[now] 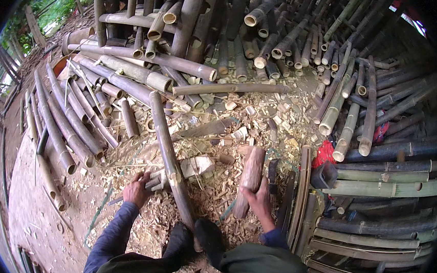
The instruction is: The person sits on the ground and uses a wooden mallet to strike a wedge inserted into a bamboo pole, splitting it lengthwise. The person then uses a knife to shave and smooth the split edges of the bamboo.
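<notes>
My left hand (136, 189) is closed around a thin dark rod-like tool (116, 200), whose end sticks out beside the wrist; its other end is hidden. Just right of that hand, a long bamboo pole (164, 137) slants down to my feet, with a pale cut patch partway along it. It lies across a rough wooden block (198, 165) on the ground. My right hand (259, 198) grips a thick wooden club (251, 172), held apart from the pole. Near the club's right side is a dark-bladed tool (273, 171).
Wood chips (213, 197) cover the ground around my feet (209, 238). Cut bamboo poles (59, 108) lie at the left, and more are heaped at the back. Split bamboo lengths (378, 190) are stacked on the right by a red cloth or bag (324, 154). A bamboo frame (140, 20) stands at the back left.
</notes>
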A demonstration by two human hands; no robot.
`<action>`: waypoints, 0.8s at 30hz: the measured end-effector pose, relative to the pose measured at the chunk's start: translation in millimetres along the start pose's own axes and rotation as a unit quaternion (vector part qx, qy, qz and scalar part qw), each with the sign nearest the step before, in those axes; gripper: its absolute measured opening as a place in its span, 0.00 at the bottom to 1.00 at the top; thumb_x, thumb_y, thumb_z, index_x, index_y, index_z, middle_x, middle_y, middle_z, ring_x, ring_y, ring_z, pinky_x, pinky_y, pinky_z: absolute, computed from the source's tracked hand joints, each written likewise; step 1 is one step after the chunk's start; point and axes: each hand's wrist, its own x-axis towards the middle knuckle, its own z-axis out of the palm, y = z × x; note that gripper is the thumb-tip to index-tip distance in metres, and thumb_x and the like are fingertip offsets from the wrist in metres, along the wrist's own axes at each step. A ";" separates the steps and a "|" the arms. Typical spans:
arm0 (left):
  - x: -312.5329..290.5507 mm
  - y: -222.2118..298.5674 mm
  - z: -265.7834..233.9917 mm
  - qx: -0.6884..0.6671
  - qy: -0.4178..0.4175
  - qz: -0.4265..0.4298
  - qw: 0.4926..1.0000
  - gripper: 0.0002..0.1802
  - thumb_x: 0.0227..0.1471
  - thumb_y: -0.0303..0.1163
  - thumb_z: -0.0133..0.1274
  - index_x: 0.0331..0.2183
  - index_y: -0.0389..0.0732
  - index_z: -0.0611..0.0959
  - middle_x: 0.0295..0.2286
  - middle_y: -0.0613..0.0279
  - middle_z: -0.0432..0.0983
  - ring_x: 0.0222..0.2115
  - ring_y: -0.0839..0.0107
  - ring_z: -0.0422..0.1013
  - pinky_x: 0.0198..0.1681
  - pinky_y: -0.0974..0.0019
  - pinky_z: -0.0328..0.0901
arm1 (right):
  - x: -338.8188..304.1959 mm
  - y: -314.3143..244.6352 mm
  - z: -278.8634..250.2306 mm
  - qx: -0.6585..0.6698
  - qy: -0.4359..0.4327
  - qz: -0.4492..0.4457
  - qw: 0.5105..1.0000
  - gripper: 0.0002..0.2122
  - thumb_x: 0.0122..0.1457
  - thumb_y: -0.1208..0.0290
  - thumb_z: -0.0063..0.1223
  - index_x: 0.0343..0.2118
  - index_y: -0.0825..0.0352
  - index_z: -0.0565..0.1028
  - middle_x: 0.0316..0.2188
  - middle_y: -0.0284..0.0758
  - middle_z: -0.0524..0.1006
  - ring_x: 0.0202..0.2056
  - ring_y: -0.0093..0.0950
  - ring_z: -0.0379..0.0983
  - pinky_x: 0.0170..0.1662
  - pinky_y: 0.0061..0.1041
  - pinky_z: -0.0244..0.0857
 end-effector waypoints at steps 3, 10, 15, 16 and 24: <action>5.8 -3.9 11.0 -0.007 0.025 0.024 0.999 0.42 0.40 0.46 0.70 0.58 0.54 0.75 0.56 0.62 0.71 0.42 0.52 0.79 0.43 0.53 0.74 | -39.1 40.1 6.8 -0.097 0.059 -0.017 0.993 0.47 0.51 0.58 0.66 0.65 0.79 0.51 0.51 0.60 0.71 0.52 0.47 0.73 0.53 0.44 0.68; 0.6 6.9 -6.2 -0.048 0.014 0.007 0.999 0.39 0.40 0.44 0.71 0.57 0.55 0.78 0.54 0.60 0.73 0.44 0.53 0.78 0.44 0.53 0.74 | -42.1 15.3 5.0 -0.358 -0.084 0.132 0.920 0.43 0.45 0.50 0.66 0.59 0.71 0.60 0.40 0.54 0.78 0.41 0.56 0.75 0.43 0.53 0.68; 21.9 -27.4 -10.2 -0.244 0.164 -0.033 0.955 0.19 0.48 0.45 0.66 0.39 0.44 0.86 0.31 0.57 0.77 0.29 0.62 0.73 0.32 0.59 0.67 | -43.4 57.2 6.1 -0.314 -0.078 0.091 0.942 0.54 0.46 0.45 0.68 0.67 0.77 0.51 0.52 0.60 0.72 0.52 0.54 0.72 0.56 0.44 0.66; 22.3 -31.6 -16.4 -0.293 0.164 -0.101 0.936 0.18 0.50 0.45 0.65 0.37 0.42 0.86 0.27 0.62 0.76 0.25 0.68 0.70 0.28 0.63 0.64 | -46.0 56.0 4.6 -0.311 -0.097 0.100 0.940 0.57 0.46 0.42 0.68 0.68 0.79 0.50 0.56 0.61 0.70 0.56 0.53 0.70 0.59 0.42 0.65; 36.0 43.4 -93.9 -0.754 0.022 -0.040 0.655 0.18 0.65 0.35 0.49 0.49 0.31 0.77 0.29 0.67 0.75 0.27 0.79 0.69 0.30 0.73 0.65 | -50.4 -4.1 15.5 -0.465 -0.084 0.047 0.880 0.49 0.50 0.56 0.67 0.70 0.72 0.49 0.63 0.61 0.59 0.64 0.52 0.58 0.65 0.42 0.55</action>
